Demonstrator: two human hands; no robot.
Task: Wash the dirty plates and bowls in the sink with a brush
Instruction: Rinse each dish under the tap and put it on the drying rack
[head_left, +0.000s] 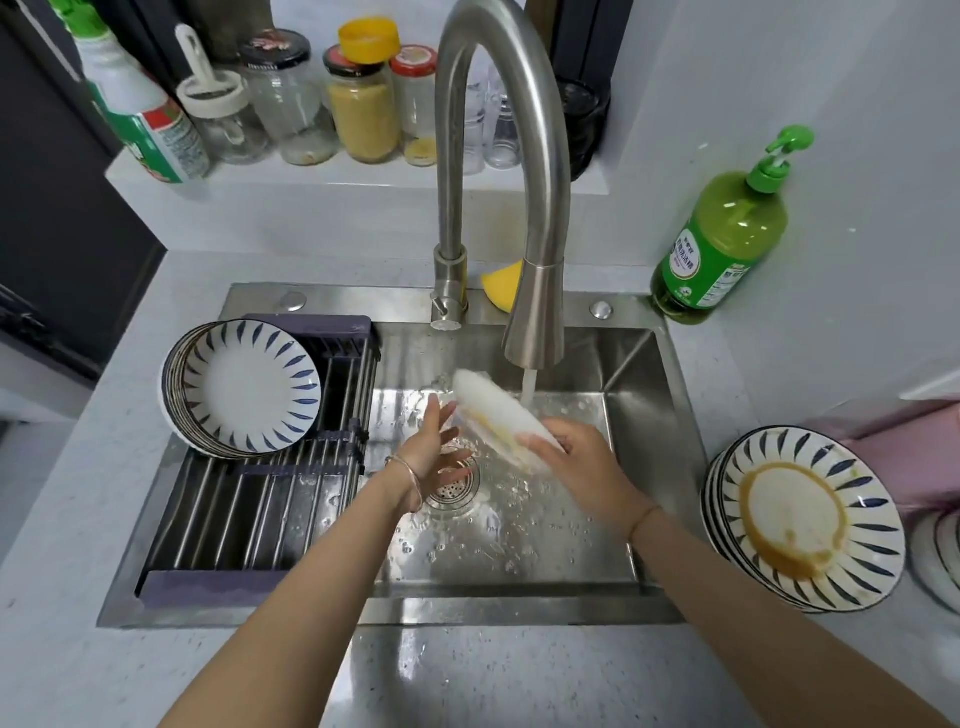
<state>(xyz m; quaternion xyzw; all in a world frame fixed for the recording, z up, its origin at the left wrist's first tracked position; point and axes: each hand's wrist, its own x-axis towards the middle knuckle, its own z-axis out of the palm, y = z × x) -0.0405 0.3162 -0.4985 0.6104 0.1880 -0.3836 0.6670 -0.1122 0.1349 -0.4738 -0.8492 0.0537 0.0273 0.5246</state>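
The right hand (566, 452) grips the lower rim of a tilted plate (493, 415) under the faucet's (535, 322) stream, above the sink (623, 374) drain. The left hand (436, 447) is spread, fingers straight, just beside the plate; blur hides whether it touches.

Held wet by one hand, the plate could slip and strike the steel basin, and water hitting its slanted face may splash out. No brush is plainly visible; a yellow object (501, 283) behind the faucet might be one.

Clean plates (244, 384) lean on the drying rack (249, 509) across the sink's left side. A sauce-stained stack (800, 519) sits on the pale countertop (52, 519) at right. A green soap bottle (722, 234) stands in the corner, and jars (363, 104) line the ledge behind.
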